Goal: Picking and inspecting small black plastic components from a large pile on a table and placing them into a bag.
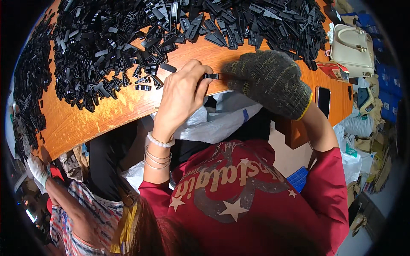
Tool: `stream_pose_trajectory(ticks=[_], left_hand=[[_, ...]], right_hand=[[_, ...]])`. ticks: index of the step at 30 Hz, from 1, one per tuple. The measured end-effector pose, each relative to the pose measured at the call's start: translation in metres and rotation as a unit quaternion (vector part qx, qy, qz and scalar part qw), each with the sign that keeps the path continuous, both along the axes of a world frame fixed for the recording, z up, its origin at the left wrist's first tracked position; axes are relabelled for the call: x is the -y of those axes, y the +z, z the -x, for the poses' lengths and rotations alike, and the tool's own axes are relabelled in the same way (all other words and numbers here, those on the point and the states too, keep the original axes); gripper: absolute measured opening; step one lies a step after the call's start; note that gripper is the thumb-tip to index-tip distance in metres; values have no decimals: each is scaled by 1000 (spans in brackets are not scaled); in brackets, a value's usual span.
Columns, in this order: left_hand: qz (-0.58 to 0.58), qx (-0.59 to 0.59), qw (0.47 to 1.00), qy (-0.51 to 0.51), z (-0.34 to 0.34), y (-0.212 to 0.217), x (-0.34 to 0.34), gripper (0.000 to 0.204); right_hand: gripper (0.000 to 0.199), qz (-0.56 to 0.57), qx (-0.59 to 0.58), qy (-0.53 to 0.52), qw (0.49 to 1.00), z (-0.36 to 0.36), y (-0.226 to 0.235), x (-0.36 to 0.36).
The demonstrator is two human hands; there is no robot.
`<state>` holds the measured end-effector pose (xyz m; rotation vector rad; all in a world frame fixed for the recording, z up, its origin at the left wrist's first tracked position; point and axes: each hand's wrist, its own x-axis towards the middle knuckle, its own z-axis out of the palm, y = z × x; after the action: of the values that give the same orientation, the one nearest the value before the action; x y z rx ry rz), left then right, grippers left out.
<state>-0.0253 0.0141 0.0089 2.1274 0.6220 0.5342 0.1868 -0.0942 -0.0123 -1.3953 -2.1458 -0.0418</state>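
You can't see most of the small black part (212,76): your bare left hand (181,96) and gloved right hand (268,82) cover its ends. The black plastic pieces (111,47) run off the top edge, too small to tell apart

Right of the grip, a cream handbag (352,48) and a dark phone (323,100) lie on the wooden table (85,121); a white bag (222,119) hangs just below

Bare left hand (181,96), fingers pinched, gloved right hand (269,81) curled opposite, fingertips nearly meeting, wrists bent.
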Motion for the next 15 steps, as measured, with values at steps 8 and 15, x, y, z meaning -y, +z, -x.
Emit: stream_pose_trajectory(ticks=[8, 15], left_hand=[[-13, 30, 999, 11, 0, -2, 5, 12], [-34, 82, 996, 24, 3, -14, 10, 18]], right_hand=[[25, 184, 122, -7, 975, 46, 49, -46], [25, 350, 226, -1, 909, 53, 94, -55]])
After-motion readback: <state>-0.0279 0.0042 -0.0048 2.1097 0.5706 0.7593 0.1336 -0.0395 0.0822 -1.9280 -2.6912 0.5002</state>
